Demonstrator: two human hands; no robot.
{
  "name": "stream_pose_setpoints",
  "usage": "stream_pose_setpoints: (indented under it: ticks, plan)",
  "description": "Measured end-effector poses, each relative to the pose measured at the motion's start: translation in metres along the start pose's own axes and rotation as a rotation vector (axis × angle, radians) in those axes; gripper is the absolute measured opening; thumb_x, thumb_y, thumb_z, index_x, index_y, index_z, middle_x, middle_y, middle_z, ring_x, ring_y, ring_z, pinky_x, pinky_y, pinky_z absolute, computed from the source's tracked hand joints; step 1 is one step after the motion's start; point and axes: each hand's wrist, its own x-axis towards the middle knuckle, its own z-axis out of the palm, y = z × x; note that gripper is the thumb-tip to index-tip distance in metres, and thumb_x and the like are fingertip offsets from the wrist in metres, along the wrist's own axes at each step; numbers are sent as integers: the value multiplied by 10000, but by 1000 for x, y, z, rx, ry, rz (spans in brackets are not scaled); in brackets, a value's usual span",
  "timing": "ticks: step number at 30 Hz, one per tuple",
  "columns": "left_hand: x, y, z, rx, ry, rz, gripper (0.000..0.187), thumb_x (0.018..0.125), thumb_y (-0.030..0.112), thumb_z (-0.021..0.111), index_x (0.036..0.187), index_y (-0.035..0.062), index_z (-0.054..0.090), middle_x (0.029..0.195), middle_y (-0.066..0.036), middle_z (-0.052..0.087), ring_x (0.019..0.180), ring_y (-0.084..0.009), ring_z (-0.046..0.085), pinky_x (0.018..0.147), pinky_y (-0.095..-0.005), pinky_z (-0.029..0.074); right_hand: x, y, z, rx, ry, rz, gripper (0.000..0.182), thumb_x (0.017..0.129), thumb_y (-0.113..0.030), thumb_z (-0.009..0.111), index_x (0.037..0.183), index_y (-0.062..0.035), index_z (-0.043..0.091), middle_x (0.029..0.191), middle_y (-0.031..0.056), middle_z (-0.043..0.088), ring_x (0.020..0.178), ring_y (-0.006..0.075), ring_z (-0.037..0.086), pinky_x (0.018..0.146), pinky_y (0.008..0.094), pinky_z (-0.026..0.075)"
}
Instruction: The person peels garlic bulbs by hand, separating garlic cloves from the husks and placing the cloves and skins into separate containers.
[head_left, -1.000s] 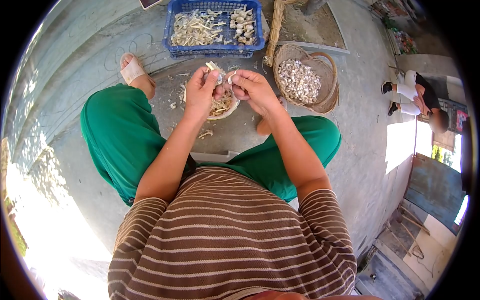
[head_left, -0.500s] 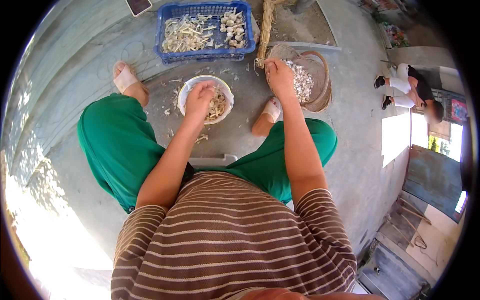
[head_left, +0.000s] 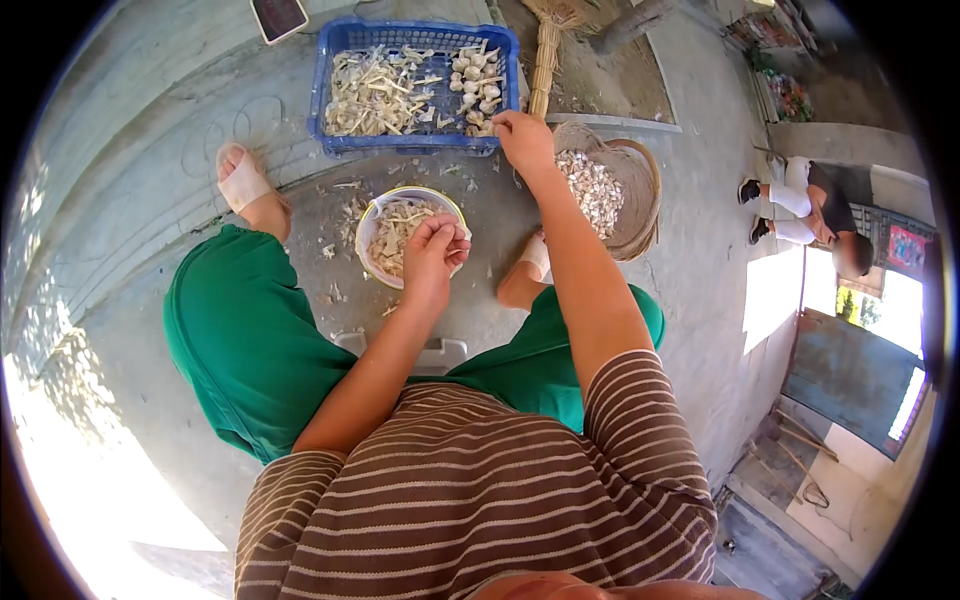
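Note:
My left hand is over the right rim of a white bowl with a yellow-green edge. Its fingers are pinched together, and what they hold is hidden. Dry garlic skins and stalks fill the bowl. At the front right corner of a blue plastic crate, my right hand has its fingers bent beside garlic bulbs. Whatever is in those fingers is hidden. Stalks and skins lie in the crate's left part. Below my right wrist, a woven basket holds loose garlic cloves.
A straw broom lies behind the crate's right end. A dark-screened device rests at the upper left. Garlic scraps litter the floor around the bowl. Another person is farther off at the right. My feet flank the bowl.
My right hand has moved left from the clove basket to the crate's corner. My left hand has shifted from above the bowl's middle to its right rim. The view has shifted slightly.

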Motion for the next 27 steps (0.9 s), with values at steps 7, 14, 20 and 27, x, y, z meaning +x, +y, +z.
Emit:
stream_pose_setpoints:
  ticks: [7, 14, 20, 27]
  plan:
    - [17, 14, -6, -17, 94, -13, 126, 913, 100, 487, 982, 63, 585, 830, -8, 588, 720, -94, 547, 658, -219, 452, 73, 5, 44, -855, -490, -173, 182, 782, -122, 553, 870, -191, 696, 961, -2, 667, 1059, 211, 508, 818, 404, 399]
    - [20, 21, -8, -46, 102, 8, 119, 914, 104, 487, 973, 57, 578, 829, -4, 583, 715, -84, 542, 660, -214, 451, 83, 24, 42, -758, -542, -367, 149, 790, -178, 576, 882, -169, 693, 943, 20, 666, 1010, 223, 558, 830, 420, 408]
    - [15, 21, -4, -36, 89, 19, 96, 907, 88, 493, 953, 56, 571, 825, -6, 580, 723, -87, 541, 663, -212, 450, 56, 9, 5, -136, -216, -221, 142, 790, -174, 588, 881, -78, 640, 891, 94, 657, 903, 279, 599, 775, 393, 461]
    - [2, 26, 14, 82, 3, 265, 295, 926, 111, 496, 1206, 19, 480, 1140, -72, 506, 904, -148, 561, 760, -269, 469, -49, -79, -65, 310, -361, 14, 196, 829, -183, 622, 937, -20, 607, 774, 54, 621, 685, 116, 548, 644, 274, 450]
